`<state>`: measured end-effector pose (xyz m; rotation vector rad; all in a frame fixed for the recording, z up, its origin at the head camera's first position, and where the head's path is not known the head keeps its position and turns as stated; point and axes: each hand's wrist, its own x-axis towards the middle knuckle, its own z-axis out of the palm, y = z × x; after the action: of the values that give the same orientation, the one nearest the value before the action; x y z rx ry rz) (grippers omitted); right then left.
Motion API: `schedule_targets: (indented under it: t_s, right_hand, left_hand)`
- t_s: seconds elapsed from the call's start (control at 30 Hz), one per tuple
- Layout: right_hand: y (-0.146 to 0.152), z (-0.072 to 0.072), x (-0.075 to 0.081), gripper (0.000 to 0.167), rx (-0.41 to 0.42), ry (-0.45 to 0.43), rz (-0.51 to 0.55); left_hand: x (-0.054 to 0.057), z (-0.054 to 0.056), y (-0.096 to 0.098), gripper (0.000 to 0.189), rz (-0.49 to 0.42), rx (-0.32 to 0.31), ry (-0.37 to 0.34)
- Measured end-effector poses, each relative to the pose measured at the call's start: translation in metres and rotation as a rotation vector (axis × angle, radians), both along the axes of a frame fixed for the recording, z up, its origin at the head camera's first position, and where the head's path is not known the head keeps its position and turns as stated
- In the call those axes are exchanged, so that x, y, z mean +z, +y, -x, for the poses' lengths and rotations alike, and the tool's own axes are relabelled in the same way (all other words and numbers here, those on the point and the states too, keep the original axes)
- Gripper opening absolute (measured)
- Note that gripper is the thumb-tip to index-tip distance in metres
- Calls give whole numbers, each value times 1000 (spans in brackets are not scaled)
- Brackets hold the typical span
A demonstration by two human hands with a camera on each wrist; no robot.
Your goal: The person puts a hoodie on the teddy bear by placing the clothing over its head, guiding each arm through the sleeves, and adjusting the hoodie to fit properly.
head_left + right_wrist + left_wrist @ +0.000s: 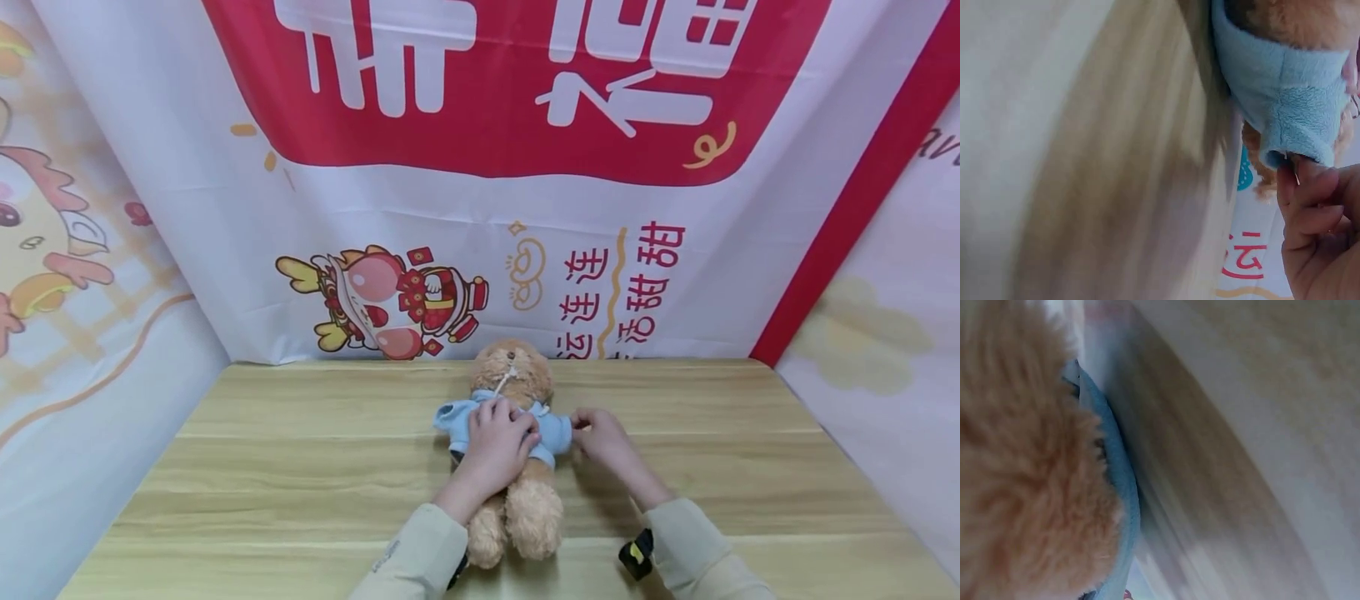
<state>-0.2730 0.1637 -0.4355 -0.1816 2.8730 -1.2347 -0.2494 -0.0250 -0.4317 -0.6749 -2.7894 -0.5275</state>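
A tan plush teddy bear (534, 517) in a light blue shirt (459, 417) lies on its back on the wooden table, head away from me. My left hand (497, 446) rests across the front of the shirt, fingers bent over the cloth. At the shirt's sleeve on the right (1300, 122), my right hand (1316, 219) pinches the cuff, with fingertips at its opening. The bear's paw is not visible at that cuff. Close fur (1029, 487) and the blue hem (1124, 475) fill one side of the left wrist view; the left hand is hidden there.
The wood-grain table (315, 467) extends on both sides of the bear. A printed white and red cloth (487, 200) hangs at the table's back edge, just beyond the bear's head. More printed cloth (112, 417) hangs along the sides.
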Motion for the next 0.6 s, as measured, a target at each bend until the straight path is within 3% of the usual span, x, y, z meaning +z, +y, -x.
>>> schedule_targets:
  t_s: [0.2,0.3,0.47,0.6]
  right_hand:
    - [-1,10,8,10,-99,104,-218]
    - [-1,16,8,10,-106,130,-235]
    - [1,17,3,9,-69,80,-54]
    - [3,8,4,14,-44,-35,146]
  left_hand:
    - [3,1,0,15,42,-34,-50]
    - [4,2,-1,16,29,-45,-57]
    - [2,2,-3,14,-33,-17,-71]
    - [-1,2,-4,15,-31,-6,-44]
